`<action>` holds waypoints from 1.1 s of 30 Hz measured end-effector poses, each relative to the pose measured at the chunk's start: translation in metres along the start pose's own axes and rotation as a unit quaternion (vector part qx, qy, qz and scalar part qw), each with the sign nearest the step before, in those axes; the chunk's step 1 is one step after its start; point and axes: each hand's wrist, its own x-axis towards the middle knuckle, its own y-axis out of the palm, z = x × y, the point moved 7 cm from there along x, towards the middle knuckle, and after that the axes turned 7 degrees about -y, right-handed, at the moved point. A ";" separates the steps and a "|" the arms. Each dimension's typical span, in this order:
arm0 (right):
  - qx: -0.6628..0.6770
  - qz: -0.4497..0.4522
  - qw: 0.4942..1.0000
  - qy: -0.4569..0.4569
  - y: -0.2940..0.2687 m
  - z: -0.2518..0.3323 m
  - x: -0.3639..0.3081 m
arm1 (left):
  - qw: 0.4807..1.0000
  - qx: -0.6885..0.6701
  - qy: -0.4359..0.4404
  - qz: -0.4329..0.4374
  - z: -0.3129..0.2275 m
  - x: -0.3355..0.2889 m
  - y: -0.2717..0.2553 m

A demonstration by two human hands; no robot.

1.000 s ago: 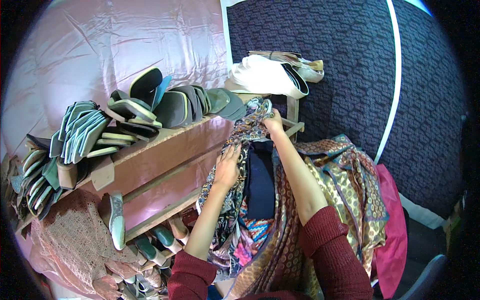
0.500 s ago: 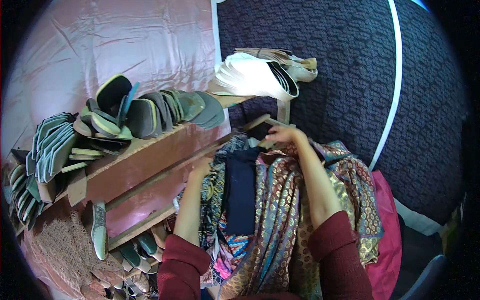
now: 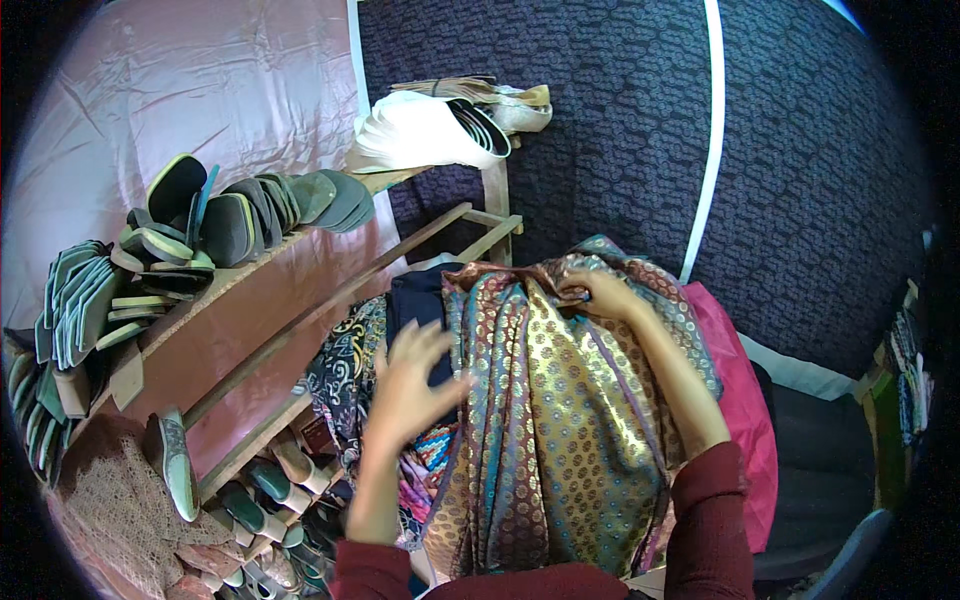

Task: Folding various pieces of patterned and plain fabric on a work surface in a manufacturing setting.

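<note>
A gold, teal and maroon brocade fabric point(image 3: 560, 440) drapes in folds over a wooden rack, directly in front of me. At its upper edge my right hand point(image 3: 600, 292) is closed on the brocade, bunching it. My left hand point(image 3: 408, 385), slightly blurred, hovers with fingers spread before a folded navy cloth point(image 3: 422, 300) and touches no cloth that I can make out. Beside the navy cloth hangs a black-and-white patterned fabric point(image 3: 345, 365). Bright pink material point(image 3: 730, 390) hangs behind the brocade on the right.
Wooden rails point(image 3: 440, 225) of the rack run beyond the fabrics. Upper left, a shelf point(image 3: 215, 290) carries grey shoe soles point(image 3: 235, 225) and curved white sheets point(image 3: 415, 130). Shoes point(image 3: 255, 510) stand on lower rails, near brown netting point(image 3: 120, 490). A dark patterned curtain point(image 3: 560, 130) hangs behind.
The view has shifted right. My left hand has come away from the hanging cloths, its fingers now spread. My right hand has moved nearer, and the brocade spreads wider, covering more of the rack.
</note>
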 end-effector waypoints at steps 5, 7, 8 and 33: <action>0.163 -0.361 0.918 0.037 -0.042 -0.005 -0.042 | 0.987 -0.037 -0.156 -0.009 -0.030 -0.096 0.027; 0.301 -0.448 0.837 0.091 -0.057 -0.022 -0.067 | 0.981 -0.067 -0.181 -0.031 -0.025 -0.121 0.040; 0.352 -0.484 0.791 0.126 -0.063 -0.032 -0.081 | 0.979 -0.073 -0.186 -0.049 -0.024 -0.131 0.044; 0.048 -0.337 0.927 0.156 0.015 0.198 -0.299 | 0.897 -0.379 -0.214 -0.069 -0.002 -0.116 0.059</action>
